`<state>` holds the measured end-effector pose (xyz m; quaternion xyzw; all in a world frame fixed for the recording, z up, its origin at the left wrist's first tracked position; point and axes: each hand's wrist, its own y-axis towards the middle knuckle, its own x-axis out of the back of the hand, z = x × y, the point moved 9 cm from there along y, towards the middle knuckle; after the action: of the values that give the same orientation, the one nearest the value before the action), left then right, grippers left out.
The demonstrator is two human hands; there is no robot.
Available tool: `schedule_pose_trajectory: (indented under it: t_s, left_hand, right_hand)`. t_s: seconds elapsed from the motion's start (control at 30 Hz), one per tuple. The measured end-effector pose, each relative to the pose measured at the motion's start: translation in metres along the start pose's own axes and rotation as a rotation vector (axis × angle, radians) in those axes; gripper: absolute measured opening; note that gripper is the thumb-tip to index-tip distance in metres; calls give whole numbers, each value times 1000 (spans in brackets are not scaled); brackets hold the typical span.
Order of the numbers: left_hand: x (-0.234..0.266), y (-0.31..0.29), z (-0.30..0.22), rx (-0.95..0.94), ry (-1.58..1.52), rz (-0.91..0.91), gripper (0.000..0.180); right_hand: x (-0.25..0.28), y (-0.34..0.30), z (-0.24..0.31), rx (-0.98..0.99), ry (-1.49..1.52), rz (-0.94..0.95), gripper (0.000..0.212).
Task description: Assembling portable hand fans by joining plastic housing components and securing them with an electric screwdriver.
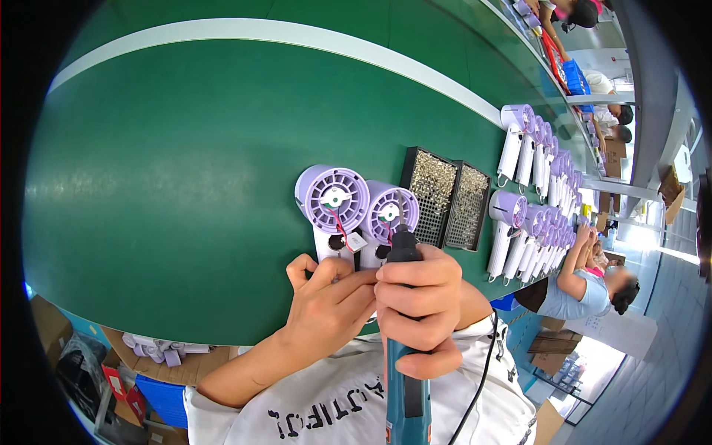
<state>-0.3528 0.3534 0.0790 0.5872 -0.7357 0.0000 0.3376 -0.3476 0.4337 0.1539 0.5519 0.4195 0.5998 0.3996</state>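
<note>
So, screwdriver (407,389) in right hand (421,311)

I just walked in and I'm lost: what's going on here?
A person's right hand grips a teal electric screwdriver, its bit over the right one of two purple-and-white handheld fans side by side on a green table. The left hand is at their handles. Two black trays of small metal parts sit beside them; more fans line the right.

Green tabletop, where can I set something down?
The widest bare patch of green tabletop lies left of the paired fans, reaching the white strip; more lies between those fans and the strip. Crowded: the right side, with black trays and fan rows, and nearest the wearer, around the left hand, right hand and power screwdriver.
</note>
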Motion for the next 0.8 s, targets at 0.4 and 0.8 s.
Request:
schedule_pose_trajectory:
  t_s: [0.4, 0.8]
  left_hand:
    - [2, 4, -3, 1, 18, 10, 13]
    - [59, 85, 56, 424, -687, -158, 18]
  right_hand:
    - [12, -2, -10, -59, 12, -51, 36]
    - [54, 3, -55, -453, 219, -297, 82]
